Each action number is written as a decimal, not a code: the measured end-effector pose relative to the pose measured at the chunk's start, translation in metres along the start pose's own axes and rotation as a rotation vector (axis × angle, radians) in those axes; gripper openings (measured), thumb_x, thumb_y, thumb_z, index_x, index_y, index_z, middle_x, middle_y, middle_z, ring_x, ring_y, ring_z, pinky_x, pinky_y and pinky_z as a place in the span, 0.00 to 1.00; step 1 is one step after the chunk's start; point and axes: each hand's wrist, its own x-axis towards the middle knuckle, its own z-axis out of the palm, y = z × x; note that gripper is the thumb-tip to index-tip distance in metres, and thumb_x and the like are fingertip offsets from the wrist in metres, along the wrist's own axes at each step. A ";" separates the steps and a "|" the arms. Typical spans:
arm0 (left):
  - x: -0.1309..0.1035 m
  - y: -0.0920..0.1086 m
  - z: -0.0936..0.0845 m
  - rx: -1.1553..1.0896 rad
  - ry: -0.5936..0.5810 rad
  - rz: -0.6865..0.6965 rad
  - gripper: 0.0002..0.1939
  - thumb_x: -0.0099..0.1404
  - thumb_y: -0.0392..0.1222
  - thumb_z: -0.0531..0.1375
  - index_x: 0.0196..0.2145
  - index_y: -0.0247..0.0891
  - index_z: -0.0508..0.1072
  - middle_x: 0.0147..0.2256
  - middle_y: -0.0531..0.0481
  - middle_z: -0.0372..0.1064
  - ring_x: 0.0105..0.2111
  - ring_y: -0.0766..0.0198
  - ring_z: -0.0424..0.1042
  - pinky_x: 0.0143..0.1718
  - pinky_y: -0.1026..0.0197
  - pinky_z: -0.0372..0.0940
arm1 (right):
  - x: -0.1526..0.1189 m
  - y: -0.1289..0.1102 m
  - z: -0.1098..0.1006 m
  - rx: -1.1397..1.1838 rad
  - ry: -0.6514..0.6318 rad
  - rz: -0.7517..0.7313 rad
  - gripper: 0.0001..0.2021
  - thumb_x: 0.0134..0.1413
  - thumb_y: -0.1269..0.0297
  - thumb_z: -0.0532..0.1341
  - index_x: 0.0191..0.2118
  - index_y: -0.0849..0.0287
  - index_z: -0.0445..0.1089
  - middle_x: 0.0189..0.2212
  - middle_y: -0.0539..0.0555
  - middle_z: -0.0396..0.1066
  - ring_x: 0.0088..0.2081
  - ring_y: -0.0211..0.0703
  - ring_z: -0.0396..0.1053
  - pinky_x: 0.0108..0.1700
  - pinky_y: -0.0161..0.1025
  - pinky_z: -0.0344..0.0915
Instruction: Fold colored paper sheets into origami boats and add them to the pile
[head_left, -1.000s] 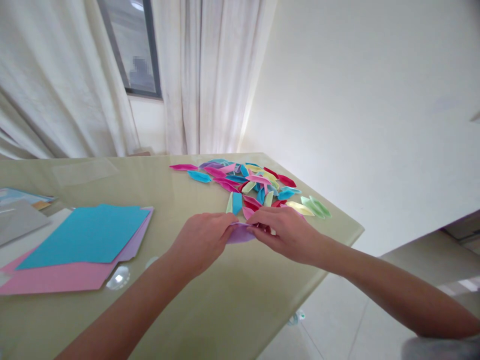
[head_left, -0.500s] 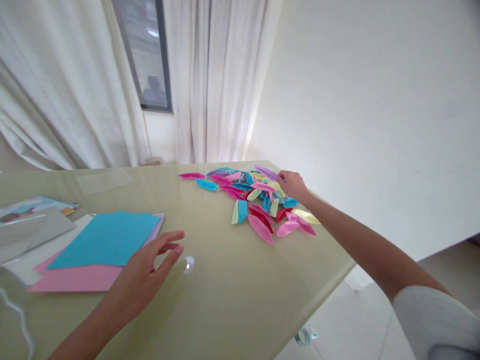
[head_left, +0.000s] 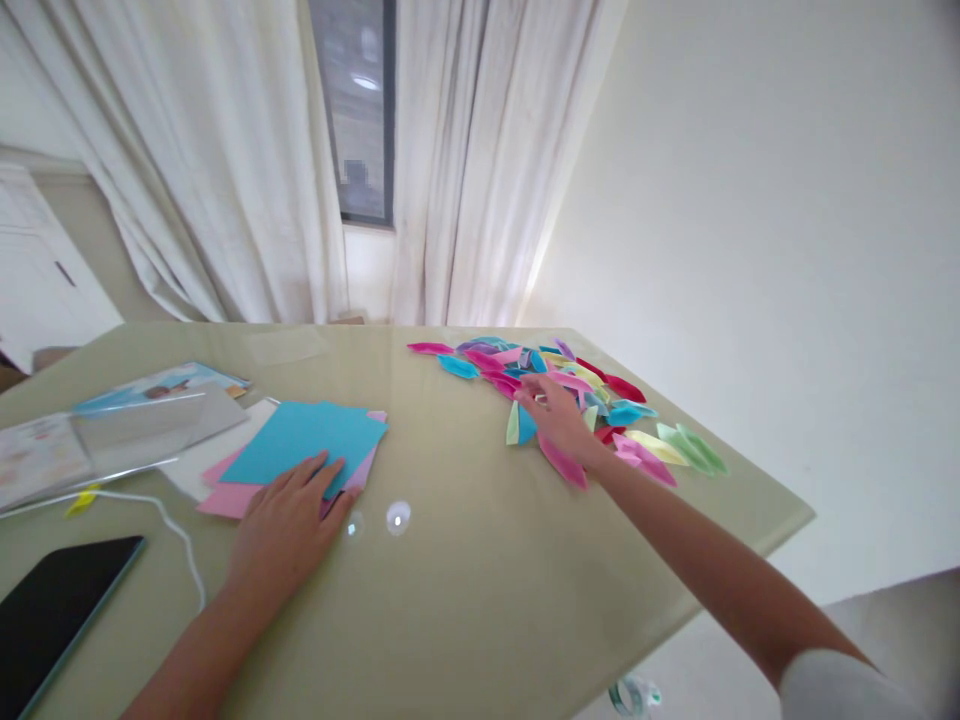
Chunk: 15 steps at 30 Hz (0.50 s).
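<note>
- Desk point(head_left: 450, 560), pale green and glossy; clock bearings taken from its middle, 12 being the far edge.
- Left hand point(head_left: 289, 515) at about 9 o'clock: palm down, fingers moderately spread, resting on the near side of the paper stack.
- Stack: blue sheet point(head_left: 300, 440) uppermost, pink sheet point(head_left: 229, 500) and purple sheet point(head_left: 367, 468) showing at its edges.
- Right hand point(head_left: 556, 412) at about 1 o'clock, over the near part of the folded paper pieces point(head_left: 574, 382). Fingers loosely curled; cannot tell whether a piece is gripped.
- Folded pieces lie in a loose scatter from 12 to 3 o'clock: pink, red, blue, yellow, purple, green. Pale green pair point(head_left: 694, 448) at its 3 o'clock end; bright pink piece point(head_left: 562, 463) just below the right hand.
- Toward 10 o'clock: picture booklet point(head_left: 180, 385), with clear plastic sleeve point(head_left: 142, 430) on the near side.
- Toward 8 o'clock: black-screened device point(head_left: 64, 610); white cable point(head_left: 169, 515) curving between it and the stack, small yellow item point(head_left: 82, 500) beside the cable.
- Beyond 12: pale curtains point(head_left: 247, 170), dark-framed window point(head_left: 360, 120) between them.
- Floor at 4 o'clock: clear roll point(head_left: 630, 695), partly out of view.
</note>
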 end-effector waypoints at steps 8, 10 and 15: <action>-0.005 0.017 -0.022 -0.115 0.053 0.041 0.23 0.78 0.47 0.48 0.48 0.39 0.83 0.55 0.39 0.81 0.54 0.47 0.79 0.58 0.47 0.70 | -0.068 -0.108 0.103 0.277 -0.338 -0.059 0.17 0.66 0.53 0.66 0.56 0.54 0.73 0.53 0.59 0.78 0.51 0.52 0.78 0.49 0.48 0.75; -0.007 0.019 -0.027 -0.102 0.078 0.019 0.24 0.79 0.46 0.46 0.47 0.38 0.82 0.50 0.38 0.83 0.48 0.47 0.82 0.52 0.47 0.73 | -0.073 -0.118 0.122 0.405 -0.353 -0.011 0.19 0.64 0.52 0.68 0.56 0.53 0.73 0.54 0.59 0.77 0.52 0.54 0.77 0.51 0.51 0.73; -0.011 0.035 -0.026 -0.101 0.151 0.093 0.21 0.79 0.42 0.48 0.49 0.37 0.81 0.50 0.37 0.83 0.49 0.47 0.82 0.54 0.45 0.72 | -0.081 -0.112 0.151 0.818 -0.344 0.213 0.32 0.61 0.37 0.65 0.62 0.55 0.69 0.50 0.62 0.78 0.46 0.54 0.79 0.43 0.48 0.76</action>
